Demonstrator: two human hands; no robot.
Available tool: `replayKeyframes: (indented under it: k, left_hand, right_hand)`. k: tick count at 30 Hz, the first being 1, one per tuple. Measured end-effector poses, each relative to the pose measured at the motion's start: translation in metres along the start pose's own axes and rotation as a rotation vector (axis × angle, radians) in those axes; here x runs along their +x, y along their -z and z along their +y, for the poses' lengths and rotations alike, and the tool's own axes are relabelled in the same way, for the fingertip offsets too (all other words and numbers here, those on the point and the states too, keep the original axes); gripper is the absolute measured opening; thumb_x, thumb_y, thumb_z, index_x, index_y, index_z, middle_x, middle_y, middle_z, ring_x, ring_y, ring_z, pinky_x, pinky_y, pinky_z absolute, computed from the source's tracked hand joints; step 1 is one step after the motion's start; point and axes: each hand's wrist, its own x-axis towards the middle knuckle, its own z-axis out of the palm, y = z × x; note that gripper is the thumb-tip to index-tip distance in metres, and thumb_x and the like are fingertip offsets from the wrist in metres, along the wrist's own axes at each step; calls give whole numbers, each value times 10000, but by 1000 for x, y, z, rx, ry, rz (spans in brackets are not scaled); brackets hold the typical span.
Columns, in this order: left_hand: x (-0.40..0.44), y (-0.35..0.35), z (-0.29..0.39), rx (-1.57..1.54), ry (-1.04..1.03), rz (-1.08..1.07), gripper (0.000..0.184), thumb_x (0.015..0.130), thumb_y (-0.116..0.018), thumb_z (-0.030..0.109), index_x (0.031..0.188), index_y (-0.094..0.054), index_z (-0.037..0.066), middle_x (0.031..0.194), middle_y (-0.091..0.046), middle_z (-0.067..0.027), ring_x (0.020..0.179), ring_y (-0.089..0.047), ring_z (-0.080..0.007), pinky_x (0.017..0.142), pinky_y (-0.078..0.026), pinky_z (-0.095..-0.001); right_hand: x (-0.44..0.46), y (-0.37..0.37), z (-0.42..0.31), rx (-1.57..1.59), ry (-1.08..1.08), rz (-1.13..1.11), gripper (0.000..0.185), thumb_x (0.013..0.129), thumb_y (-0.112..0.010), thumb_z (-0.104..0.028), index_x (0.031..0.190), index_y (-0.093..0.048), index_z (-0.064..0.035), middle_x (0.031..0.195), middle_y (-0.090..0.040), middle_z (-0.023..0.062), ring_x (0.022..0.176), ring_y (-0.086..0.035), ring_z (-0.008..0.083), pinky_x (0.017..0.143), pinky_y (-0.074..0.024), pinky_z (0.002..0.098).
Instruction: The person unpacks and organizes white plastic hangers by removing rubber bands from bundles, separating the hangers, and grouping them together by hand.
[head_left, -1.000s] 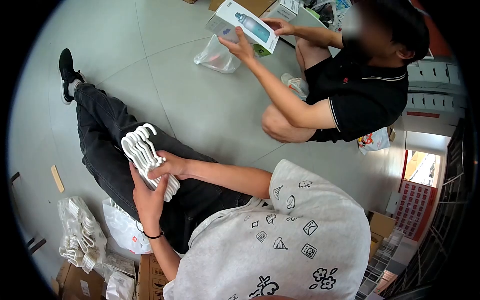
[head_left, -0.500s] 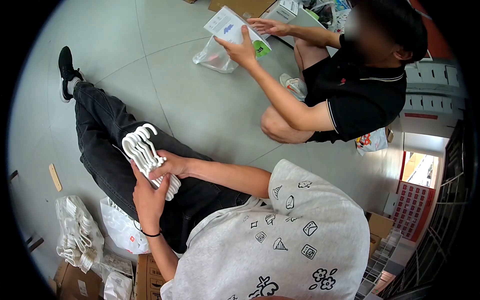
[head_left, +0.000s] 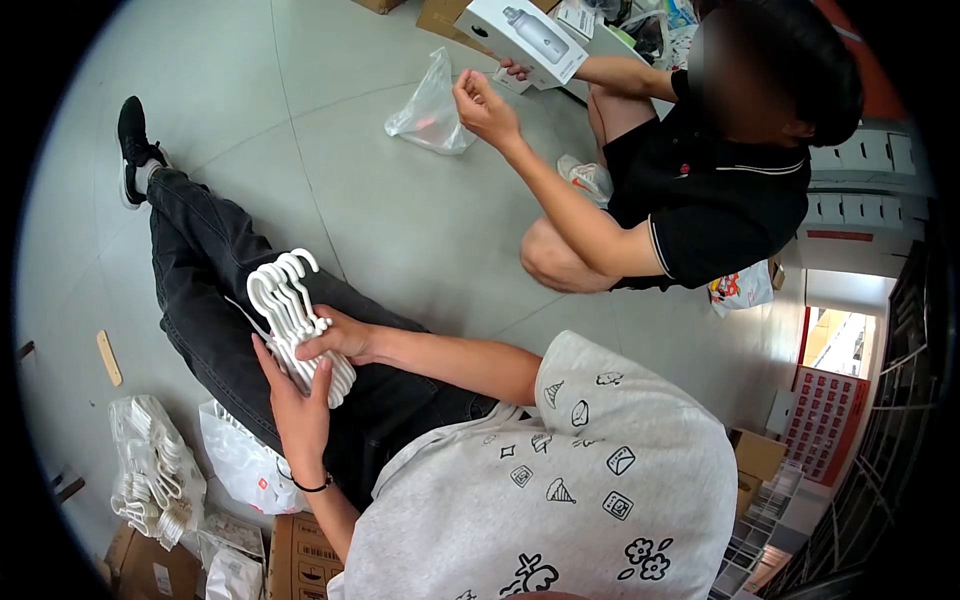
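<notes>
A bundle of several white plastic hangers lies over my lap, hooks pointing up and away from me. My right hand is closed round the bundle from the right, thumb across the top. My left hand, with a dark band at the wrist, cups its lower left side. The left thumb rests on the near side and a straight finger runs along the far side. The bundle's lower ends show between my hands; the fingers underneath are hidden.
A co-worker squats at upper right, holding a white bottle box. A plastic bag lies on the floor. At lower left are bagged hangers, a white bag and cardboard boxes.
My left hand has shifted slightly down and its fingers look straighter; the hangers stay in place. The co-worker has turned and lifted the box, taking one hand off it.
</notes>
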Motion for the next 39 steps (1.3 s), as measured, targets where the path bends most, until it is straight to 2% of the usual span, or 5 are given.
replayKeyframes:
  k: [7, 20, 25, 29, 39]
  left_hand:
    - [-4, 23, -14, -421, 21, -14, 606, 1085, -506, 200, 1601, -255, 4, 1495, -501, -217, 1320, -540, -255, 1115, -398, -352]
    - [-6, 20, -16, -389, -104, 45, 483, 985, -631, 58, 1443, -516, -46, 1355, -638, -190, 1251, -609, -230, 1060, -462, -323]
    - [-10, 15, -7, -95, -226, 375, 291, 923, -682, 72, 1201, -647, -7, 1177, -694, -183, 1057, -701, -300, 868, -540, -359]
    - [-25, 9, 10, 115, -252, 376, 247, 861, -786, 144, 955, -608, 0, 1277, -651, -214, 1097, -674, -393, 878, -543, -418]
    - [-22, 12, -6, -63, -80, 258, 208, 885, -764, 124, 849, -716, -75, 1382, -629, -197, 1183, -660, -282, 975, -512, -343]
  right_hand:
    - [-3, -9, -8, 212, 42, -81, 629, 791, -827, -200, 1343, -568, -41, 1191, -692, 130, 1083, -692, 260, 1007, -545, 418]
    - [-5, 2, -6, 291, 47, -149, 731, 851, -765, -407, 1430, -489, -56, 1301, -641, 165, 1157, -669, 292, 1037, -536, 440]
    - [-3, 4, -7, 213, 16, -154, 690, 854, -788, -333, 1419, -487, -75, 1299, -634, 183, 1172, -662, 303, 1026, -548, 444]
    - [-3, -10, -13, 12, 49, -91, 597, 888, -764, -239, 1390, -510, -39, 1259, -653, 168, 1159, -666, 269, 1019, -545, 414]
    - [-7, -31, -14, -206, 62, 128, 453, 902, -734, -101, 1314, -578, 3, 1184, -689, 123, 1068, -690, 197, 959, -557, 358]
